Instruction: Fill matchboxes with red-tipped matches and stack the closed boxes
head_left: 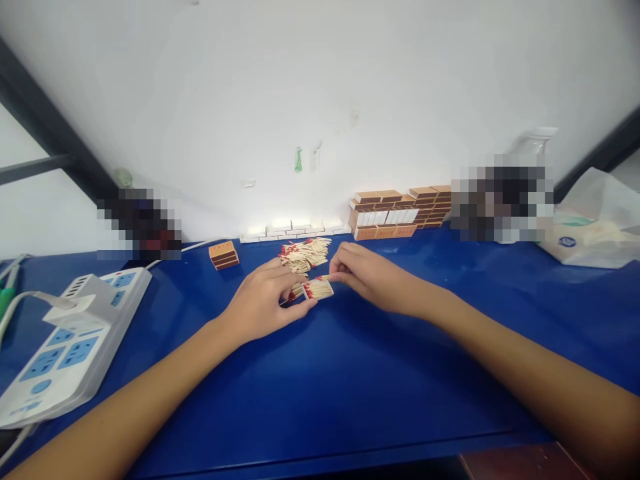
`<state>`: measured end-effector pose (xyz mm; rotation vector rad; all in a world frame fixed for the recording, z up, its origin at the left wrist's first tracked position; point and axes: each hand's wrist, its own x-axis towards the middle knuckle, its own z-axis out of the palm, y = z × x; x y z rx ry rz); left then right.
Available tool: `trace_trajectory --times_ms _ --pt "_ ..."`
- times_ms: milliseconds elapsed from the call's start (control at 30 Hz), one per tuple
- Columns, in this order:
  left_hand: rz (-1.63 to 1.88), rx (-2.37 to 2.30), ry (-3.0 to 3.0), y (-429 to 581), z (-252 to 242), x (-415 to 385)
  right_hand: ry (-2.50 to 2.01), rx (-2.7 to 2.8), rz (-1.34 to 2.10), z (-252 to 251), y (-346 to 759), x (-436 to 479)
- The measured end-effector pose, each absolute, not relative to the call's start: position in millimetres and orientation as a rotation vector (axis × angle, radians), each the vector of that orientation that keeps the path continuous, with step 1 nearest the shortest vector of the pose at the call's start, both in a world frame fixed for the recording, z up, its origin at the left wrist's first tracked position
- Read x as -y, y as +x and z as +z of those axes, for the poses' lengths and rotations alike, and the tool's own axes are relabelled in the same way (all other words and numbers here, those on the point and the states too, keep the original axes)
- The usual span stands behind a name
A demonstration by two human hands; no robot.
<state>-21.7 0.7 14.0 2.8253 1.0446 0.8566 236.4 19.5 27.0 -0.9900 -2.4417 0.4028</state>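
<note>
On the blue table (350,373), my left hand (265,301) curls round the near side of a small white matchbox tray (319,289) holding red-tipped matches. My right hand (367,273) pinches matches at the tray's far right corner. Both hands are closed on their holds. Just behind them lies a loose pile of matches (306,253).
A stack of brown matchboxes (400,212) stands against the wall, with a row of white trays (293,230) to its left. A single matchbox (223,255) lies further left. A white power strip (70,340) sits at far left, a plastic bag (593,223) at far right.
</note>
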Motion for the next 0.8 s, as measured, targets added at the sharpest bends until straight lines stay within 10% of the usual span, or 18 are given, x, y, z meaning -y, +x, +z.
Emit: trace_trajectory --times_ms 800 --pt "0.639 -1.004 2.785 -21 12 0 -0.951 2.563 0.363 10 225 -13"
